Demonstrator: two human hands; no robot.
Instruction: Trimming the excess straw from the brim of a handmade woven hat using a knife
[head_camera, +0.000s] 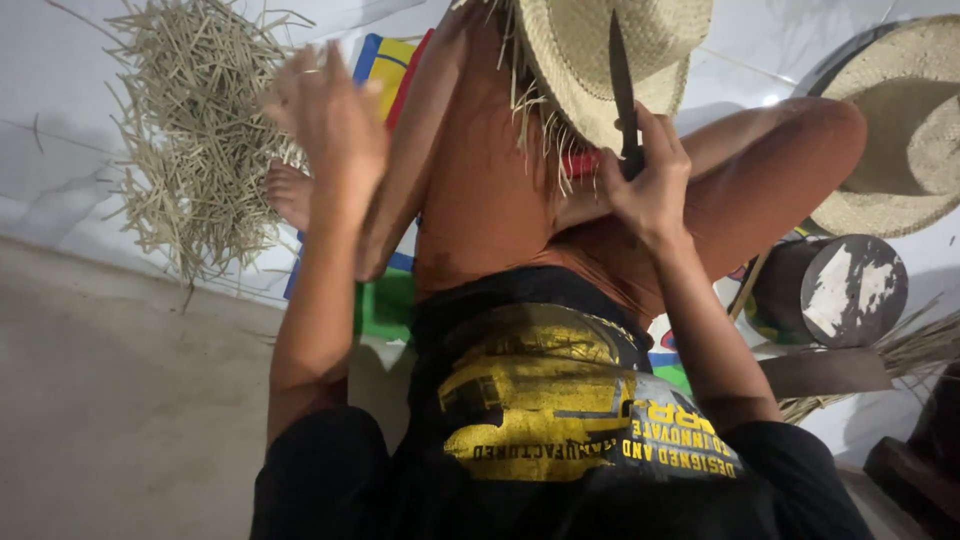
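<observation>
Right hand (648, 178) fisted round knife (621, 85)

Dark knife (621, 90) upright against straw hat (610, 50)

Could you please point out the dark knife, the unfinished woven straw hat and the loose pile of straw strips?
Dark knife (619, 80), head view, on the blade's middle.
Unfinished woven straw hat (585, 45), head view, on its woven surface.
Loose pile of straw strips (190, 120), head view, on the pile's centre.
</observation>
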